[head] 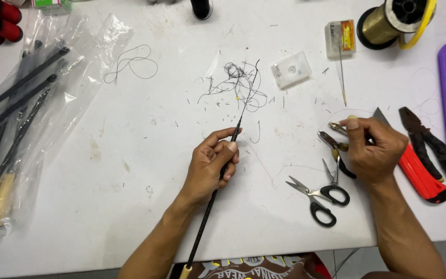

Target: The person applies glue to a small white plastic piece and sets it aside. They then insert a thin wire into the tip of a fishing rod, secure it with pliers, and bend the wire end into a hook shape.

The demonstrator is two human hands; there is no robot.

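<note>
- Rod (210, 206), thin and black, runs from the bottom centre of the frame up and a little right, its fine tip ending at a tangle of black thread (238, 85) in the upper middle.
- Left hand (210, 165) is curled round the rod's upper part, thumb and forefinger pinching it just below the tip.
- Right hand (372, 150) sits well apart at centre right, fingers closed on small pliers (336, 147); whether it also pinches thread I cannot tell.
- Scissors (318, 194) lie between the hands, nearer the right one; a red knife (419, 173) lies touching or just beside it.
</note>
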